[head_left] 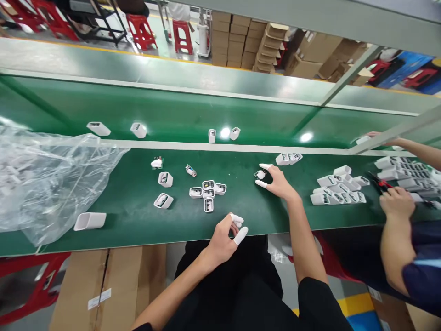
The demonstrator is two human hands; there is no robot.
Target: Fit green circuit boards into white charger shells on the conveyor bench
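My left hand (223, 239) hovers at the near edge of the bench, thumb and fingers apart, holding nothing. White finger cots cover fingertips on both hands. My right hand (279, 183) reaches over the green mat, its thumb and index finger spread on either side of a small circuit board (261, 174) with a white part on it. Whether the fingertips touch the board cannot be made out. Left of it, several white charger-like housings (208, 194) stand in a cross-shaped cluster. Another small board (190, 170) and a board with a white lump (157, 162) lie farther left.
Clear plastic sheeting (62, 179) covers the left end, near a white sleeve (90, 221). A white rail (220, 146) crosses the bench, with housings behind it. At right, grouped housings (339, 188) lie near a co-worker's hand (398, 202) and red-handled tool (381, 184).
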